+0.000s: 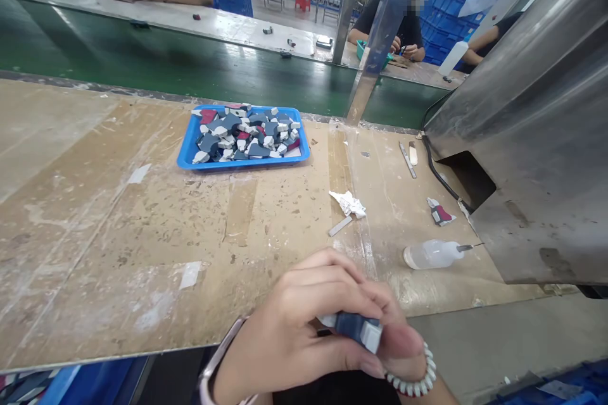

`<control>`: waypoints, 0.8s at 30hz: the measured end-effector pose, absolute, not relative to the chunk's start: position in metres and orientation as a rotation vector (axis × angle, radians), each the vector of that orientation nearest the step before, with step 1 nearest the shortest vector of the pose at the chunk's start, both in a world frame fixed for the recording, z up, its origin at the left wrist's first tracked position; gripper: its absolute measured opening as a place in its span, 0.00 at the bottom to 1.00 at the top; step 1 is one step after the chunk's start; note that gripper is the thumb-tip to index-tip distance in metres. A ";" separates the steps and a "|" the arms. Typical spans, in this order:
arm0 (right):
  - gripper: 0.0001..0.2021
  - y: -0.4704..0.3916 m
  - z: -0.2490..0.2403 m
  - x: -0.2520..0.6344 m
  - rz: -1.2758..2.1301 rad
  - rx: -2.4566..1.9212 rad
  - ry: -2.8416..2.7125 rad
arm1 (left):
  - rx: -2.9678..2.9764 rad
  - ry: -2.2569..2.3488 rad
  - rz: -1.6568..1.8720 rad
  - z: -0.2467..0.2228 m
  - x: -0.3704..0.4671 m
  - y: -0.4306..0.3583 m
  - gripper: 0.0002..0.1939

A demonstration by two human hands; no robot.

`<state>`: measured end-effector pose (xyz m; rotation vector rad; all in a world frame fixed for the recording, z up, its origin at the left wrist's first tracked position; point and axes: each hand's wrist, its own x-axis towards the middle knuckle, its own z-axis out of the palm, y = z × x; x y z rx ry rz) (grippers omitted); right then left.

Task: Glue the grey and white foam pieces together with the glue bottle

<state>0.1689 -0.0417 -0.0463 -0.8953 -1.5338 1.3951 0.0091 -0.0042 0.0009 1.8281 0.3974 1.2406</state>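
A small dark blue and white piece [354, 327] is held between my two hands at the table's front edge. My left hand [304, 323], with a pink band at the wrist, wraps over it with fingers and thumb. My right hand [399, 342], wearing a coiled white bracelet, grips the piece's right side; most of its fingers are hidden behind the left. Beyond them lie crumpled white tissue [349, 204] and a short grey strip [341, 226]. A clear bottle with a needle tip [434, 254] rests on its side to the right.
A blue tray [244, 166] heaped with similar pieces sits at the table's back. One red and grey piece [441, 212] lies near a metal machine housing [536, 139] with a black cable. Across the green belt [190, 60], other people work.
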 end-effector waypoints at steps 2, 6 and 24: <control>0.43 -0.042 -0.042 0.165 1.395 -0.884 -1.421 | 1.848 0.543 1.203 0.002 -0.003 -0.007 0.12; 0.17 -0.031 -0.025 0.165 1.066 -1.166 -1.502 | 1.725 0.904 1.224 0.001 -0.031 -0.012 0.08; 0.03 0.027 -0.007 0.176 0.159 -1.333 -1.870 | 1.368 1.070 1.261 -0.029 -0.039 -0.040 0.12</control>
